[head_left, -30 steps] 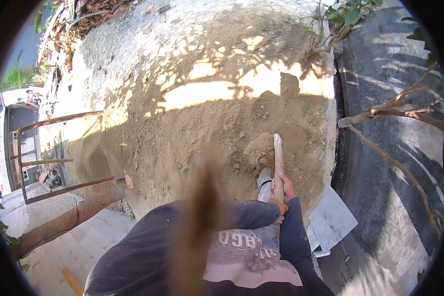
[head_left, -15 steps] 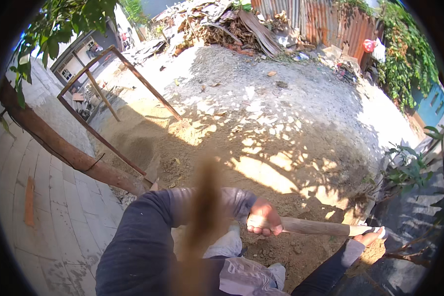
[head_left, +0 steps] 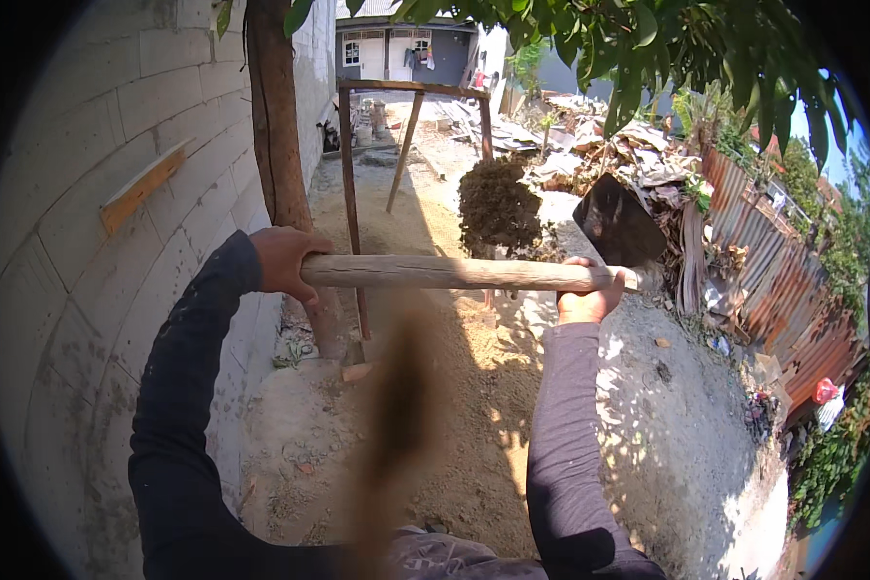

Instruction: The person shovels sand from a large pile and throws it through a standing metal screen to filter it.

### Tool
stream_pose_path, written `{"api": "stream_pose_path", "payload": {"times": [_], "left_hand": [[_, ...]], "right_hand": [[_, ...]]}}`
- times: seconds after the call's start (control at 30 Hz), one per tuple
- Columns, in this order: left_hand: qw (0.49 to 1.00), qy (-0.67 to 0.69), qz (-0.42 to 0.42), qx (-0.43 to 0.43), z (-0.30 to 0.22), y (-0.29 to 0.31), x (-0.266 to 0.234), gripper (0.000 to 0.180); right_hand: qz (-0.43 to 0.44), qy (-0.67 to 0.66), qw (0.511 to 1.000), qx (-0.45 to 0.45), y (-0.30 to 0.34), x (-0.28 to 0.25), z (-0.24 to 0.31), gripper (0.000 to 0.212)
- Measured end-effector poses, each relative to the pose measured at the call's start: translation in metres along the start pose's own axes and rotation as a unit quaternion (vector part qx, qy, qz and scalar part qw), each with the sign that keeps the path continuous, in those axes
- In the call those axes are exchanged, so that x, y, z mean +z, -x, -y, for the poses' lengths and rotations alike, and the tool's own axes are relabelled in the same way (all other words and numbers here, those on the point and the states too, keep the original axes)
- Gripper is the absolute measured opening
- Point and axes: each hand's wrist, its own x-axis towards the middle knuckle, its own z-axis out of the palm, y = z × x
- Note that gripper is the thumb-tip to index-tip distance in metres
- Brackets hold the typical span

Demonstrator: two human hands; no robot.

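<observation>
I hold a shovel with both hands, its pale wooden handle lying almost level across the view. My left hand is closed round the handle's left end. Close to the other end, my right hand grips it just short of the blade. Dark and broad, the shovel blade is raised beyond my right hand, with no load visible on it. A clump of damp sand hangs in the air left of the blade, in front of a leaning wooden frame.
A tree trunk stands beside the grey block wall on the left, where a wooden strip is fixed. Gravel slopes at right, below rusty corrugated sheets and a debris heap. Leaves overhang. A brown blur covers the lower middle.
My view has swung left toward the frame. Both hands and the shovel have risen from low on the right, and the sand is now airborne, off the blade.
</observation>
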Motion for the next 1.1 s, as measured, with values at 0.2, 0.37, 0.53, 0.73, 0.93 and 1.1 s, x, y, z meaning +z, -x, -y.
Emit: {"api": "stream_pose_path", "payload": {"times": [0.2, 0.37, 0.53, 0.73, 0.93, 1.1], "left_hand": [[0.979, -0.145, -0.143, -0.001, -0.034, 0.011, 0.147, 0.033], [0.985, -0.018, 0.16, -0.056, -0.123, 0.009, 0.346, 0.048], [0.987, 0.065, 0.076, 0.129, -0.235, 0.011, 0.463, 0.055], [0.832, 0.483, 0.012, 0.273, -0.29, -0.163, 0.328, 0.046], [0.607, 0.566, -0.108, 0.548, -0.365, -0.231, 0.127, 0.07], [0.467, 0.561, -0.184, 0.659, -0.458, -0.203, 0.117, 0.032]], "right_hand": [[-0.116, 0.083, 0.99, -0.009, 0.047, -0.126, 0.018, 0.041], [-0.273, 0.186, 0.944, 0.007, 0.139, -0.357, 0.138, 0.022], [-0.622, 0.273, 0.729, 0.087, 0.304, -0.462, 0.266, 0.019], [-0.77, 0.306, 0.56, 0.014, 0.483, -0.501, 0.423, 0.017], [-0.839, 0.286, 0.461, -0.044, 0.585, -0.473, 0.507, 0.015], [-0.843, 0.275, 0.461, -0.039, 0.586, -0.488, 0.523, 0.015]]}}
